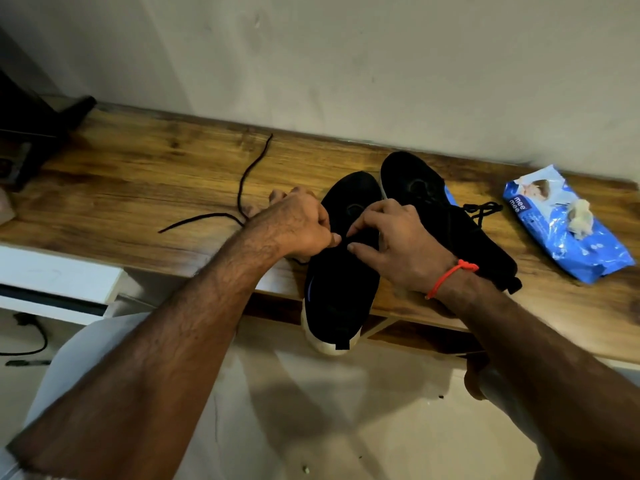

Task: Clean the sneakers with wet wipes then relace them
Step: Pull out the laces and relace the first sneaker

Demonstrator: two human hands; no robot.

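Two hands | left hand, right hand grips pinch lace over near sneaker

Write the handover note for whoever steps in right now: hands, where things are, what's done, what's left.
Left hand: fingers curled, pinching the black lace at the near sneaker; the lace's free ends trail left across the wooden table.
Right hand: fingertips pinching at the same sneaker's eyelet area.
Near sneaker's heel overhangs the table edge. Far sneaker lies beside it, its lace bunched loose at its side.
Wet wipes pack sits to the right, with a used wipe on top.
Done: wiping, it seems.
Left: finish lacing the near sneaker; check the far one's lacing.
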